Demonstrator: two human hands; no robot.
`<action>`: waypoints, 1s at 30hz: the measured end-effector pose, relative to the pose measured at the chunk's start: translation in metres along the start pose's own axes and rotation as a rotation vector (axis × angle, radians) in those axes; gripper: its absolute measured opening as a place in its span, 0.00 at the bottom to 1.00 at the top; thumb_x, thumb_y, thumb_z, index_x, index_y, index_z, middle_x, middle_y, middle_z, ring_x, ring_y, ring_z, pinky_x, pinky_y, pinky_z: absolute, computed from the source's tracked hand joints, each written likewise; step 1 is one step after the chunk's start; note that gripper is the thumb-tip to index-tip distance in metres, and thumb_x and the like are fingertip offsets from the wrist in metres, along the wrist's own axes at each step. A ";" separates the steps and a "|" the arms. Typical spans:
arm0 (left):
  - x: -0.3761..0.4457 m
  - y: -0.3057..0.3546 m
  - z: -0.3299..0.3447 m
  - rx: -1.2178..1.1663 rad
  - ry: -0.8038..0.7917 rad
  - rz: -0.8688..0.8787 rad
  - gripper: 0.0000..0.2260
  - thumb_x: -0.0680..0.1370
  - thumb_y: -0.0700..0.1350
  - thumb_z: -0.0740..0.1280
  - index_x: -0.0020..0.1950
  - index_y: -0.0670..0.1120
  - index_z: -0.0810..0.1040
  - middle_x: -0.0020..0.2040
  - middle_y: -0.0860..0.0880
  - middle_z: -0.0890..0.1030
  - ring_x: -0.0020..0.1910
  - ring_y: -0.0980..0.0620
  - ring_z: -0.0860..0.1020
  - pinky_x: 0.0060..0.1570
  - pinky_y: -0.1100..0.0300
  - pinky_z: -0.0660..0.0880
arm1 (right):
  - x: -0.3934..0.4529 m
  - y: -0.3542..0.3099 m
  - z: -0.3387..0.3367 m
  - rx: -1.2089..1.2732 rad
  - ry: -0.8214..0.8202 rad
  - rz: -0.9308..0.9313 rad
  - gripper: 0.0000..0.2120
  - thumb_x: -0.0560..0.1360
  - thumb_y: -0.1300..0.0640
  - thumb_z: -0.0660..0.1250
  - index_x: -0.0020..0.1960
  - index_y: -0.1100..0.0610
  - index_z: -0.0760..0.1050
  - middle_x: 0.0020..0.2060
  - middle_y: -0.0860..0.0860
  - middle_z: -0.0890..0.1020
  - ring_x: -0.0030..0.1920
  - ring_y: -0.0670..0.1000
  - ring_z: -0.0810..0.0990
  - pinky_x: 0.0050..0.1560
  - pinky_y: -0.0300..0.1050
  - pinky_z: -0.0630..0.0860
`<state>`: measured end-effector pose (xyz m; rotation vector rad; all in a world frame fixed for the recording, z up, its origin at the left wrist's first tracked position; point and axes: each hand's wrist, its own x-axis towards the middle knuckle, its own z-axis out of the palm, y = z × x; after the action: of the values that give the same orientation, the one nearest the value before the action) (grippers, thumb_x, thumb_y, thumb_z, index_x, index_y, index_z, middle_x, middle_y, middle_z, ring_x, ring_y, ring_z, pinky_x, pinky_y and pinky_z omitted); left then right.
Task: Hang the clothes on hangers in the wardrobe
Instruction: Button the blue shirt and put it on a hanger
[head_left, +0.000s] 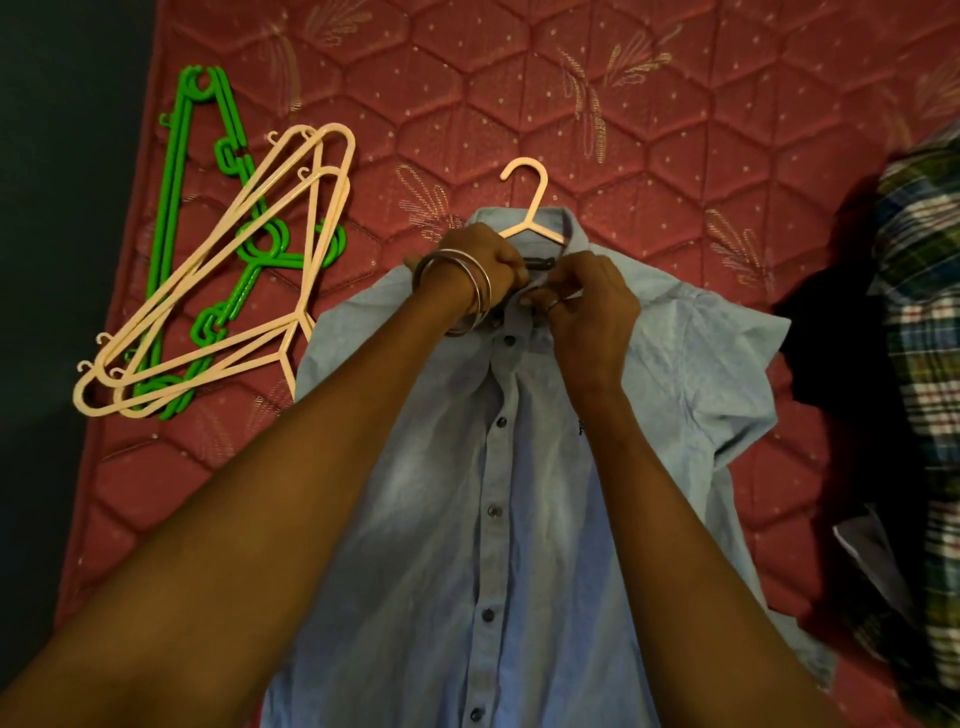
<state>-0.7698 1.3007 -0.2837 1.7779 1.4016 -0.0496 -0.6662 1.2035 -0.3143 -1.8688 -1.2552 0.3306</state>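
A light blue short-sleeved shirt (561, 467) lies flat and face up on the red quilted mattress (519, 104), buttoned down the front. A peach hanger (530, 208) sits inside it, its hook sticking out past the collar. My left hand (483, 265), with metal bangles on the wrist, pinches the left side of the collar opening. My right hand (587, 312) pinches the right side at the top button. The two hands meet just under the collar.
A loose heap of peach hangers (218, 291) and green hangers (176, 208) lies on the mattress to the left. At the right edge lie a plaid shirt (924, 364) and a dark garment (831, 353). The mattress's left edge drops to dark floor.
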 end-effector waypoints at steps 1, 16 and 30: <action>-0.001 0.000 0.001 -0.005 0.007 0.020 0.08 0.75 0.41 0.67 0.49 0.47 0.85 0.51 0.46 0.83 0.52 0.45 0.79 0.59 0.52 0.74 | -0.002 0.000 0.000 0.006 0.016 -0.004 0.07 0.64 0.70 0.73 0.38 0.63 0.77 0.35 0.56 0.80 0.36 0.50 0.76 0.36 0.35 0.69; -0.007 -0.003 0.012 0.225 0.028 0.154 0.11 0.79 0.45 0.60 0.48 0.48 0.82 0.47 0.47 0.82 0.52 0.45 0.77 0.62 0.45 0.67 | -0.014 0.009 0.010 -0.082 0.010 -0.110 0.06 0.71 0.68 0.69 0.47 0.67 0.82 0.43 0.61 0.83 0.44 0.58 0.82 0.44 0.42 0.77; -0.021 -0.022 0.024 -0.089 0.163 0.161 0.11 0.72 0.51 0.66 0.41 0.45 0.83 0.37 0.50 0.79 0.44 0.46 0.79 0.52 0.46 0.73 | -0.014 0.005 0.004 0.101 -0.095 0.096 0.09 0.72 0.61 0.70 0.50 0.62 0.83 0.43 0.57 0.83 0.39 0.47 0.80 0.41 0.27 0.74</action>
<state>-0.7844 1.2700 -0.3011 1.8471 1.3469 0.2449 -0.6722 1.1928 -0.3233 -1.8481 -1.1912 0.5301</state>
